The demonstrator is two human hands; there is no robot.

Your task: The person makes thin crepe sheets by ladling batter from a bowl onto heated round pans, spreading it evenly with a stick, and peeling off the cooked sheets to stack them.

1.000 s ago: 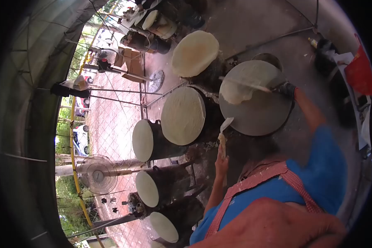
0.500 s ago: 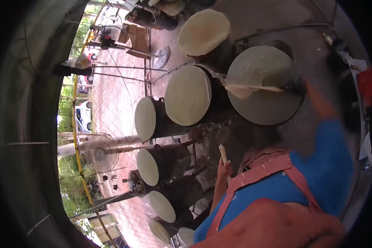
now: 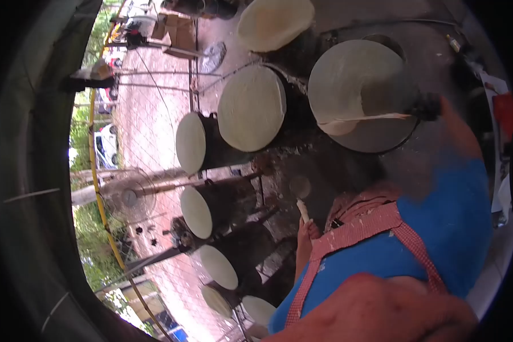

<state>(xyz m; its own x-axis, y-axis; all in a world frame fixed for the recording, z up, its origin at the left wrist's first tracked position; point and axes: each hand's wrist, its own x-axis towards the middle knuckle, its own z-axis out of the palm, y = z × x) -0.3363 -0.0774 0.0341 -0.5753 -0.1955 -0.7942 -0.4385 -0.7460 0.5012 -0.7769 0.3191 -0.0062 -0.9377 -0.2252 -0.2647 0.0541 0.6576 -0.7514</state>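
My right hand (image 3: 425,107), dark and blurred and seemingly gloved, is closed at the right rim of the large round griddle (image 3: 376,142). It grips one end of a long, thin pale spreader (image 3: 382,117) that lies across the griddle. A thin pale batter layer (image 3: 339,77) covers much of the surface above the spreader, with a darker patch near the hand. Low in front of the apron, my left hand (image 3: 309,229) is wrapped round the pale handle of a ladle (image 3: 304,211), whose round bowl points away from me.
More drum-like stands bear pale round sheets: one at the top (image 3: 276,23), one beside the griddle (image 3: 252,108), and several smaller ones down the left. Beyond them are a wire fence, a fan (image 3: 130,196) and a cardboard box (image 3: 179,37). A red item (image 3: 504,113) is at right.
My right hand and the spreader have shifted right across the griddle, and the batter layer reaches further over it. The left hand still holds the ladle. The whole view has shifted slightly up and left.
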